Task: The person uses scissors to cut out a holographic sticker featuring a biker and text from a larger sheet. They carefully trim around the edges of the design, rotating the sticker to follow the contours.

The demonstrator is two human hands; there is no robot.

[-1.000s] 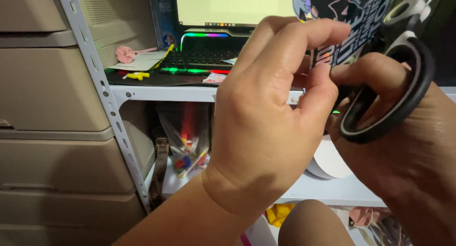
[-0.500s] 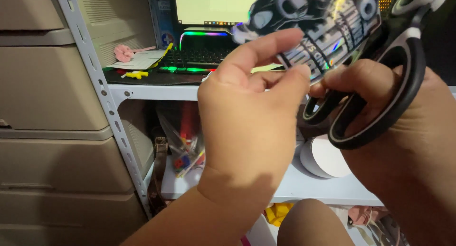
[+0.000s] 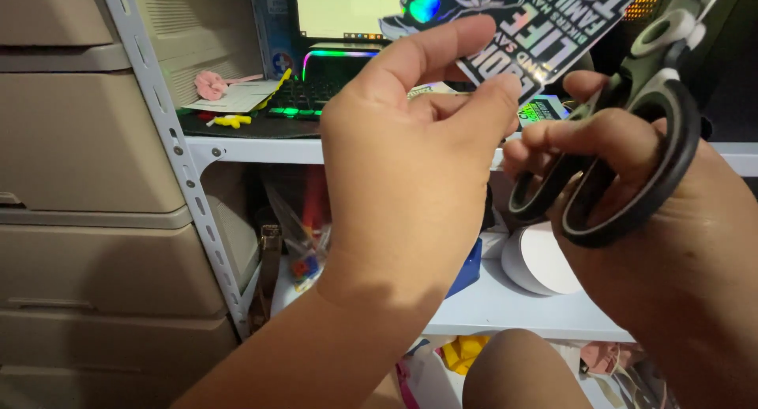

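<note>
My left hand (image 3: 410, 164) pinches the lower edge of a shiny black holographic sticker sheet (image 3: 537, 18) with white lettering, held up in front of the shelf. My right hand (image 3: 632, 196) grips black-handled scissors (image 3: 624, 164) through the finger loops, handles pointing down and toward me. The blades run up to the right behind the sticker's edge and are mostly out of sight. Both hands are close together, fingertips almost touching.
A white metal shelf (image 3: 260, 148) carries a backlit keyboard (image 3: 316, 101), a lit monitor (image 3: 347, 6), paper and small pink and yellow bits. Beige plastic drawers (image 3: 79, 140) stand at left. A white round object (image 3: 541, 259) sits on the lower shelf. My knee (image 3: 521, 373) is below.
The sticker sheet has risen and tilted, showing more of its printed face. My right hand turned the scissors so the handles sit lower; my left fingers shifted along the sheet's edge.
</note>
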